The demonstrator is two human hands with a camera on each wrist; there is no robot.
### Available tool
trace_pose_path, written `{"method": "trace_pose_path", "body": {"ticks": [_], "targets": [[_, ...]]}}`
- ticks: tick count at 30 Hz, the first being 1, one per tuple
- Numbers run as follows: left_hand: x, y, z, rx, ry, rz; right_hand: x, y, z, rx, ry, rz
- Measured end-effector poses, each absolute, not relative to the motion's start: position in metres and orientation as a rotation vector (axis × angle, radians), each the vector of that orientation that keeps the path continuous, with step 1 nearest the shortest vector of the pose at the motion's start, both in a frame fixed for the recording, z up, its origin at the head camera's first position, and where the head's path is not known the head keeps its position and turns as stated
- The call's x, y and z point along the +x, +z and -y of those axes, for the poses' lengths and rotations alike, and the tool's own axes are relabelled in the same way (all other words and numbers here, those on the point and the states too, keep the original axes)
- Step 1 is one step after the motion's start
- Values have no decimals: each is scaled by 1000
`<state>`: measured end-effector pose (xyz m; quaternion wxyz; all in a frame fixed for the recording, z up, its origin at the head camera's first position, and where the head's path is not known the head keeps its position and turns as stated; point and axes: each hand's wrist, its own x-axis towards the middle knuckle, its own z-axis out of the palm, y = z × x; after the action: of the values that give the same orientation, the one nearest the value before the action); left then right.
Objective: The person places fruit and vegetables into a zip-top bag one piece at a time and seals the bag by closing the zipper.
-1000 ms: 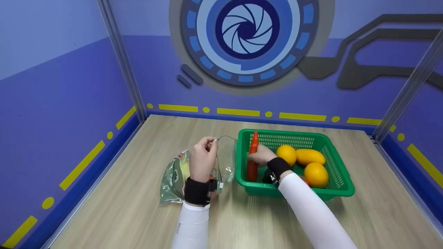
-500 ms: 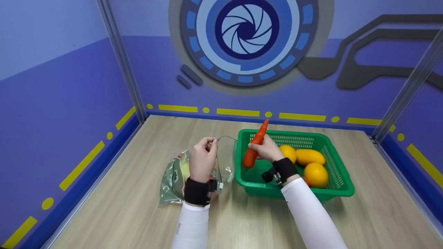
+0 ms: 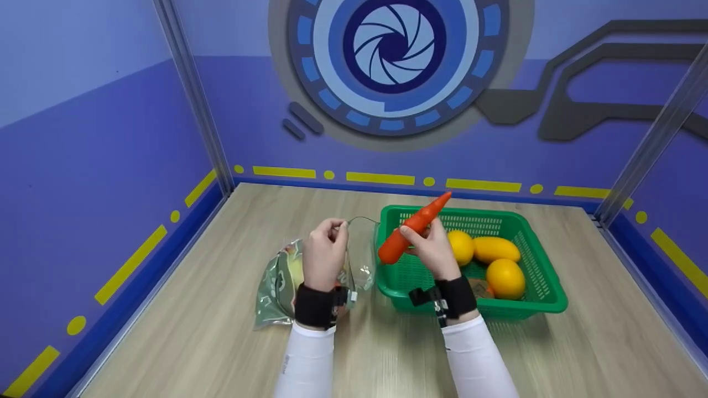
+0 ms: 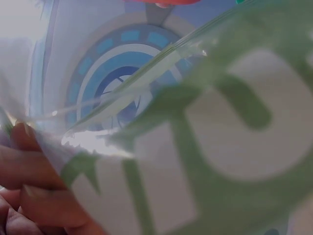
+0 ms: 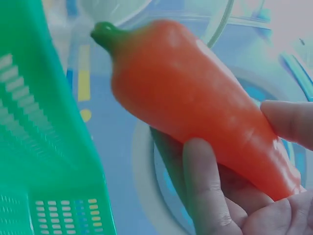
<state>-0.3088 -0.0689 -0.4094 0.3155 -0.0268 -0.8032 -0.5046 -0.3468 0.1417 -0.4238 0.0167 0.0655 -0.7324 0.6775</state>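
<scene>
White sleeves (image 3: 308,367), small grey marking (image 3: 286,363) on the left; black wristbands (image 3: 313,305) with dark fittings (image 3: 421,297).

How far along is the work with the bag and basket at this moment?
Apparently done: the plastic bag looks open, its edge pinched by the left hand; its contents are unclear.
In hand: the carrot, gripped by the right hand over the basket's left side.
Probably left: two round fruits, a long yellow fruit and a partly hidden item in the green basket.

The left hand (image 4: 41,203) holds a clear, green-printed plastic bag (image 4: 195,137).
</scene>
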Motion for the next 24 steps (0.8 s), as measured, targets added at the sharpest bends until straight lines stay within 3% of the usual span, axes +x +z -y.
{"method": "trace_pose_path", "body": {"ticks": [16,24], "targets": [[-308,-409,68,-72,-1340,2131,-313,-456,-72,418,2106,2194],[-308,-408,66,-78,-1330,2119,-306,-468,-52,394,2349,2264]]}}
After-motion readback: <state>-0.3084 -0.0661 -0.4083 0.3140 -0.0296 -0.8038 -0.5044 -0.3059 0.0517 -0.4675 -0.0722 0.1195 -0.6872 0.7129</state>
